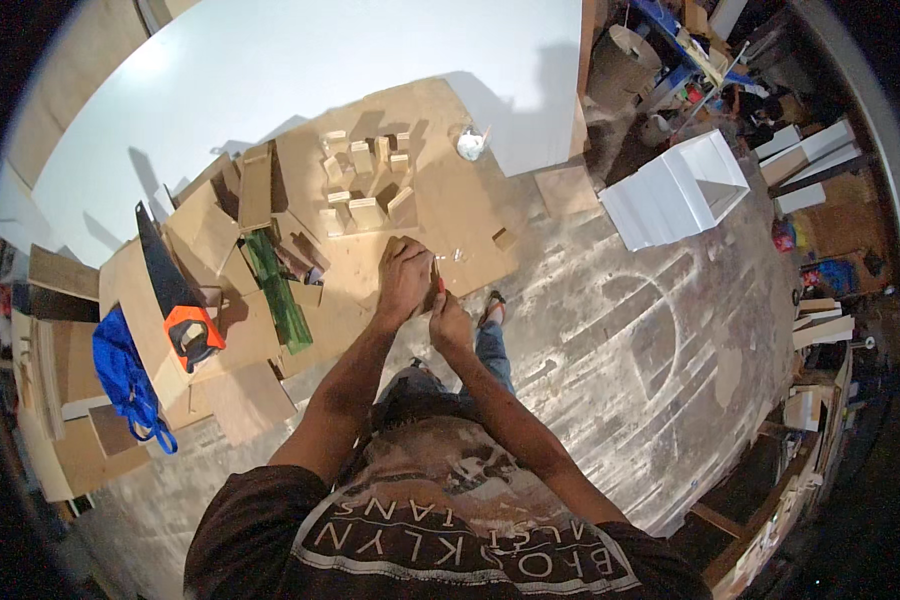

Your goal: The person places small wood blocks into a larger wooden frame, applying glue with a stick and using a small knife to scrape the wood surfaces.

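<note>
My left hand (404, 278) is closed near the front edge of a plywood board (470, 215). Whatever its curled fingers grip is too small or too hidden to name. Close beside it, my right hand (451, 322) is closed round a small, thin red tool (439, 286), whose tip points toward the left hand. Small white bits (454, 257) lie on the board just past the hands. Farther back, several small wooden blocks (367, 212) stand in a loose cluster. Beyond them to the right sits a small whitish tub (469, 144).
A handsaw with an orange handle (192, 335) lies on wood at the left, near a blue cloth bag (122, 365). Boards and a green strip (275, 290) are stacked between. A white box-shaped unit (670, 195) stands on the floor at right. My foot (492, 309) shows below.
</note>
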{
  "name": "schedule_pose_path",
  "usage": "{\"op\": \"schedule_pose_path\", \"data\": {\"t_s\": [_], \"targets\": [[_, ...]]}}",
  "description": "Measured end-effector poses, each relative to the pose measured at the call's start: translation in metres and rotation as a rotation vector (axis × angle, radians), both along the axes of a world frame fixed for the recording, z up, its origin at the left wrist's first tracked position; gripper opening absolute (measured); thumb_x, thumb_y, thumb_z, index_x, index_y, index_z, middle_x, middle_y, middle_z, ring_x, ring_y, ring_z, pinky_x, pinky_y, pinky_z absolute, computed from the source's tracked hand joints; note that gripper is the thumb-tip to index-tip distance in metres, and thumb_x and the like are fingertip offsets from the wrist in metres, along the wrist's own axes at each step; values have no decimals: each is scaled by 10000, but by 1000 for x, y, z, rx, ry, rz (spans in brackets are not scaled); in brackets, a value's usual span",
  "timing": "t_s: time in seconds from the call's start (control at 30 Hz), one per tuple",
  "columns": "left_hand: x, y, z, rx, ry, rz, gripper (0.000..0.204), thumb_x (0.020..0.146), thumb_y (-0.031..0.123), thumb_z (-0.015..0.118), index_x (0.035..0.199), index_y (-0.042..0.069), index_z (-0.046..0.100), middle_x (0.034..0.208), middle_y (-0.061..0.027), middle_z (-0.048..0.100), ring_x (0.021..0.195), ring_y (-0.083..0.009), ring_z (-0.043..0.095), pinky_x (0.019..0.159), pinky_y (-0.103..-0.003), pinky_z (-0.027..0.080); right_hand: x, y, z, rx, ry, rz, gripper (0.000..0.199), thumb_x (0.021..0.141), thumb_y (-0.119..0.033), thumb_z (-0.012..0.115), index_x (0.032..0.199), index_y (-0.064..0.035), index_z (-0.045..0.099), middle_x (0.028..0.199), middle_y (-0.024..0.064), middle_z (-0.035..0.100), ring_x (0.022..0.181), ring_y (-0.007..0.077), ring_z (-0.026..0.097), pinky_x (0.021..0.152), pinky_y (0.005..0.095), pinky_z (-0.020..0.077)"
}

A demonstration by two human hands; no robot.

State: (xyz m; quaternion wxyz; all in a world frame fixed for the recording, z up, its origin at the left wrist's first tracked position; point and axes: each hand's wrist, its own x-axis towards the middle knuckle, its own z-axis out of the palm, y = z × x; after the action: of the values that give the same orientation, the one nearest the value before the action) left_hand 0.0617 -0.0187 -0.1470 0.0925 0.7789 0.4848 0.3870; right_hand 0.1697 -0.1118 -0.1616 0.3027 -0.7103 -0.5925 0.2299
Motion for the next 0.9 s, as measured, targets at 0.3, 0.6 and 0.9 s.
{"op": "schedule_pose_path", "data": {"t_s": [0.3,0.6,0.9], "targets": [[-3,5,-1,-2,2,-22,60,747,71,605,748,30,649,873,-108,652,903,-308,553,840,-416,453,7,9,-20,-77,12,37,358,1035,-263,400,1025,63,548,730,311,637,706,485,652,639,587,509],[-1,5,12,-50,-2,-86,64,756,97,600,725,44,617,829,-103,643,867,-308,557,829,-401,429,7,19,4,-231,-16,51,360,1036,-264,394,1064,54,561,786,336,644,765,509,651,700,606,500],[6,-28,9,-57,-20,-94,59,744,84,649,732,38,614,816,-105,626,871,-305,545,842,-407,443,29,-33,-14,-239,21,89,313,1034,-217,425,1162,51,525,1068,305,589,1022,505,556,874,568,450]]}}
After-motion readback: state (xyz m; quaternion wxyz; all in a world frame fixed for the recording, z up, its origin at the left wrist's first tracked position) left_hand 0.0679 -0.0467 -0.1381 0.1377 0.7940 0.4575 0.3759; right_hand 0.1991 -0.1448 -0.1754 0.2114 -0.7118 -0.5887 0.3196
